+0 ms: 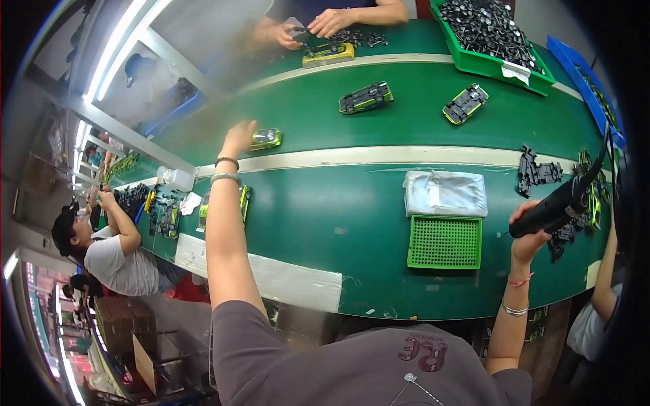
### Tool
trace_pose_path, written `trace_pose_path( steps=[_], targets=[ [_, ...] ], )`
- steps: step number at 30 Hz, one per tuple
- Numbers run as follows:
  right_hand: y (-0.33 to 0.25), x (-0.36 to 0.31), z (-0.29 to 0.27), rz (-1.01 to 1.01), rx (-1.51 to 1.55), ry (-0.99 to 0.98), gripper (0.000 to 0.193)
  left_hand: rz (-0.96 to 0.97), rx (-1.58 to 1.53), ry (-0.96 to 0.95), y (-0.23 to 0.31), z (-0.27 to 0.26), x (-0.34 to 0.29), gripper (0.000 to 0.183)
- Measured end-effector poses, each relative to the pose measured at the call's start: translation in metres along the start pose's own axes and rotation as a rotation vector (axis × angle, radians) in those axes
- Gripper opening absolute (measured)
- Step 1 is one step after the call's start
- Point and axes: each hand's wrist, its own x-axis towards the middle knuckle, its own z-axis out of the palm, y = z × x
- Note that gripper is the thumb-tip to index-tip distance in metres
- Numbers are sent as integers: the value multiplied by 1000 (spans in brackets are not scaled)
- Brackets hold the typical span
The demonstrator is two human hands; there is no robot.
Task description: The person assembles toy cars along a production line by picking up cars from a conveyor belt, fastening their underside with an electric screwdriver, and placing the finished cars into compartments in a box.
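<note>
My left hand (238, 137) reaches far over the bench, its fingers closed at the left end of a green toy car (268, 139) by the pale strip. That car sits with its roof up. At the right, my right hand (531, 229) is wrapped round a black electric screwdriver (558, 211), its cord rising at the upper right. Black car chassis (538, 173) lie beyond the tool, and more parts are partly hidden behind it. Other green toy cars (245, 201) are next to my left forearm, which covers part of them.
A green mesh basket (444, 242) and a wrapped pale bundle (445, 193) stand mid-bench. Upturned toy cars (365, 98) lie on the belt. Across it, a co-worker's hands (325, 26) handle parts near a green bin (467, 64) of small black parts. Other people sit left and right.
</note>
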Motion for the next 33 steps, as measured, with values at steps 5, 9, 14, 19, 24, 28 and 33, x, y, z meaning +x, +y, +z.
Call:
trace_pose_path(
  steps=[5,9,14,19,24,28,33],
  targets=[
    [-3,1,3,9,34,-7,89,-26,177,13,-28,13,-12,47],
    [1,0,-1,34,35,20,89,-19,141,54,44,-10,-14,39],
    [-8,3,4,20,9,-1,90,537,-42,20,137,7,-14,37],
    [6,6,-4,5,24,-1,91,592,9,11,207,51,-31,45],
    [19,15,-18,73,49,-99,89,712,-80,64,174,41,-40,37],
    [4,19,-22,-41,-101,-3,92,676,-193,349,183,-5,-112,39],
    [11,28,-14,-86,-77,-63,90,382,-417,776,83,-56,-268,48]
  ],
)
